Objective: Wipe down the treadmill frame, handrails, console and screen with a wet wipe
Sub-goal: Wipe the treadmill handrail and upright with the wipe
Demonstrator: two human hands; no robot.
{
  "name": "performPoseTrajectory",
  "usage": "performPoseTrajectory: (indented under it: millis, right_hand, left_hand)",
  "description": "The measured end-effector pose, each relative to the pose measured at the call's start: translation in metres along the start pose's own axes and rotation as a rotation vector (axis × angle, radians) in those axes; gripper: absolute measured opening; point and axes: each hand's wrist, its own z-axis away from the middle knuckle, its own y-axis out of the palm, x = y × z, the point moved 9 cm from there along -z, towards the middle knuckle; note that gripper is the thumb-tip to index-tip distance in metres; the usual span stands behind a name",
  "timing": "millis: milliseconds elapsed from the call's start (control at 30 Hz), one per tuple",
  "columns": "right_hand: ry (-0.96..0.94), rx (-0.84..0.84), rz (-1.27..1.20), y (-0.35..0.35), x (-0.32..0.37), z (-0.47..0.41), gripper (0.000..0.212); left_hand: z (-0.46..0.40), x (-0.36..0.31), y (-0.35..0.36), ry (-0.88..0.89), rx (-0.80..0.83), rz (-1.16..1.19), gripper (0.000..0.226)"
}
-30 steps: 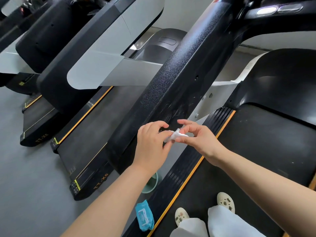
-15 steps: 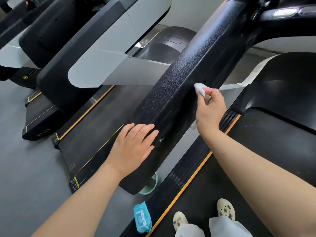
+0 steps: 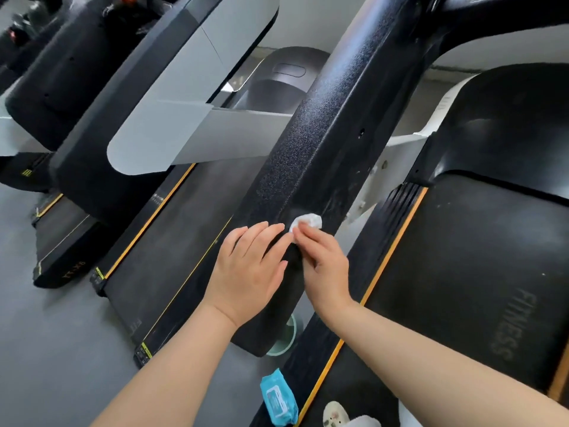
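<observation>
A wide black textured handrail (image 3: 320, 140) of the treadmill slopes down from top right toward me. My left hand (image 3: 251, 269) lies flat on its lower end with straight fingers. My right hand (image 3: 323, 266) presses a small crumpled white wet wipe (image 3: 308, 221) against the rail just beyond the left fingertips, its fingers curled over the wipe. A damp smear shows on the rail around the wipe. The black running belt (image 3: 468, 272) with an orange edge strip lies at right. The console is out of view.
A blue pack of wet wipes (image 3: 278, 397) lies on the floor beside the belt edge. A pale green bin (image 3: 284, 340) peeks from under the rail's end. Other treadmills (image 3: 172, 229) stand at left on grey floor. My shoe (image 3: 335, 414) is on the belt.
My right hand has drawn the wipe down the rail from its middle to beside my left hand. My left hand stays flat on the rail's lower end, where it landed after the wipe passed over.
</observation>
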Motion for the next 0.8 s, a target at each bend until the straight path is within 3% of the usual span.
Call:
performPoseTrajectory:
  millis: [333, 600, 800]
  right_hand:
    - [0.117, 0.036, -0.092, 0.03, -0.003, -0.003, 0.066]
    - [0.016, -0.168, -0.041, 0.015, 0.011, -0.045, 0.052]
    - [-0.115, 0.05, 0.008, 0.073, 0.014, 0.068, 0.052]
  left_hand:
    - [0.001, 0.008, -0.01, -0.039, -0.1, 0.15, 0.032]
    - [0.005, 0.012, -0.015, -0.038, -0.151, 0.201, 0.032]
    - [0.034, 0.023, -0.013, -0.073, -0.166, 0.238, 0.027]
